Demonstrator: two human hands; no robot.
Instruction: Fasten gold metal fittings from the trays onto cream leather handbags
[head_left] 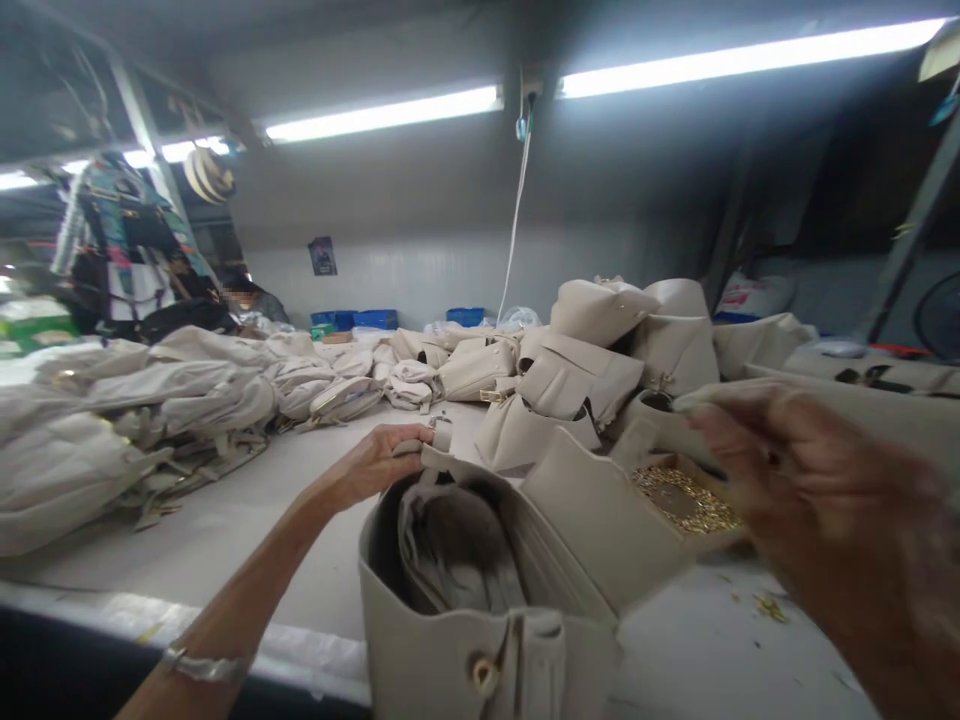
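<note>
A beige bag stands open at the table's front edge, with its lining showing inside and a gold fitting on its front. My left hand is closed on a strap tab at the bag's far rim. Raised at the right, my right hand is blurred; its thumb and fingertips are pressed together, and whatever they hold, if anything, is too small to make out. Behind that hand sits an open box of small gold-coloured metal pieces. The bag's wide flap spreads toward this box.
Soft beige bags are heaped at the left. Stiffer beige bags are piled behind the open one. A few gold pieces lie loose on the table. Blue bins and a person are farther back.
</note>
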